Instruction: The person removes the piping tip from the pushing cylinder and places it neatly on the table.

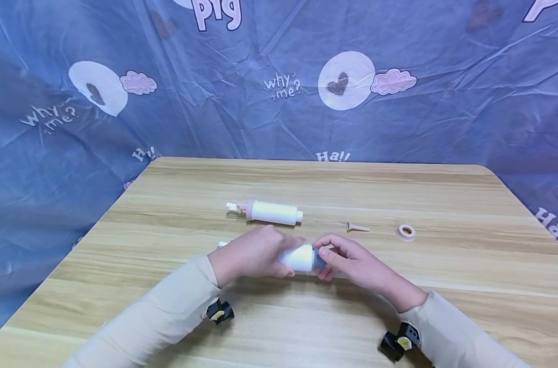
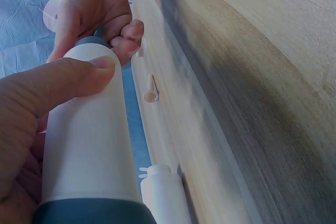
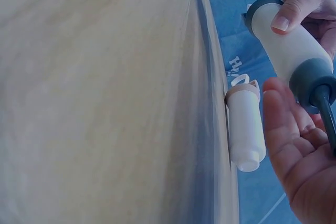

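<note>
My left hand grips a white tube, thumb along its side. A dark teal band rings the tube's near end in the left wrist view. At the other end sits a teal collar with a long thin nozzle pointing over my right palm. The thumb and curled fingers of my right hand hold the collar from its two sides. Beyond the hands lies a second white tube with a pale pink band and a narrow bare neck.
A small pink nozzle lies on the wooden table, right of the second tube. Farther right is a pink ring cap. Behind the table's far edge hangs a blue printed cloth. Dark cameras are strapped at both wrists.
</note>
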